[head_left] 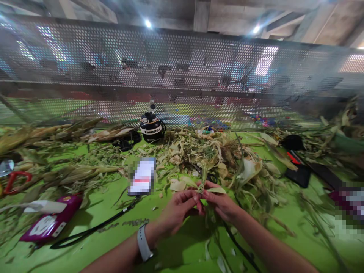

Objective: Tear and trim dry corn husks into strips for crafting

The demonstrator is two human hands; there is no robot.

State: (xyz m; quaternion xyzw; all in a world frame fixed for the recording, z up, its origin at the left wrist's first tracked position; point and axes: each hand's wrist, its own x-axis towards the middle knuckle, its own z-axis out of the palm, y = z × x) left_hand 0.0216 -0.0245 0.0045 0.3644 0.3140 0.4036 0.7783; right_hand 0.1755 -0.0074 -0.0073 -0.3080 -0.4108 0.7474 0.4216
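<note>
Near the front middle of the table, my left hand (183, 206) and my right hand (220, 203) meet with fingertips pinched. Between them is a small bundle of corn husk (204, 174), its greenish strips standing up and others sticking out sideways. Both hands are closed on it, and the fingers partly hide the middle of the bundle. Long thin husk strips hang or lie below the hands. Just beyond my fingers spreads a heap of torn dry husks and shreds (182, 151). A grey watch strap (144, 242) circles my left wrist.
The green table (113, 242) bears a phone (143, 176) with a black strap, a purple power bank (54, 220), a black ENERGY jar (151, 128), red-handled scissors (17, 182) and a dark phone (298, 175). Corn husks (76, 174) lie left. A perforated metal screen (182, 72) stands behind.
</note>
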